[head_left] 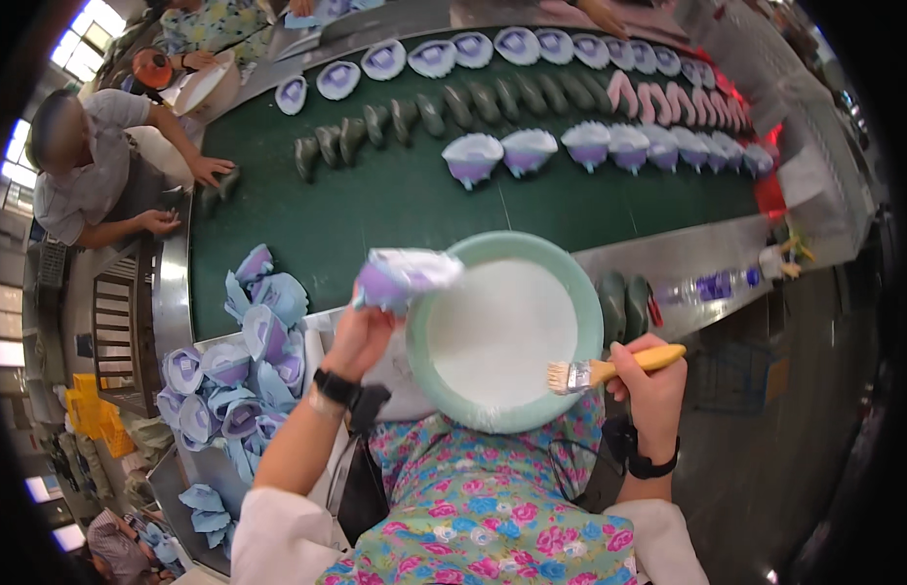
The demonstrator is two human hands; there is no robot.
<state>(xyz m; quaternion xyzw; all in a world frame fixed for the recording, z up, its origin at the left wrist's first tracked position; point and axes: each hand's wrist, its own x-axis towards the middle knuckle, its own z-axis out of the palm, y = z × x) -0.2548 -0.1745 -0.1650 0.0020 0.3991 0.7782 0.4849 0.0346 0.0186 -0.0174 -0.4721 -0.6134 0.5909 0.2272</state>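
My left hand [351, 336] grips a purple shoe upper [390, 278] with a whitish edge, held up at the left rim of a pale green basin [424, 361]. White liquid [502, 331] fills much of the basin. In my right hand [649, 390] is a paintbrush [605, 370] with a yellow wooden handle, gripped between thumb and fingers. Its bristles point left, over the basin's right side, apart from the upper. Beside my left forearm lies a heap of purple and light blue uppers [224, 366].
Rows of purple uppers [473, 156], dark green shoe lasts [405, 117] and pink lasts [649, 102] lie along the green belt [375, 205]. Right of the basin are dark lasts [624, 307] and a plastic bottle [712, 286]. A co-worker [112, 166] touches lasts at the left.
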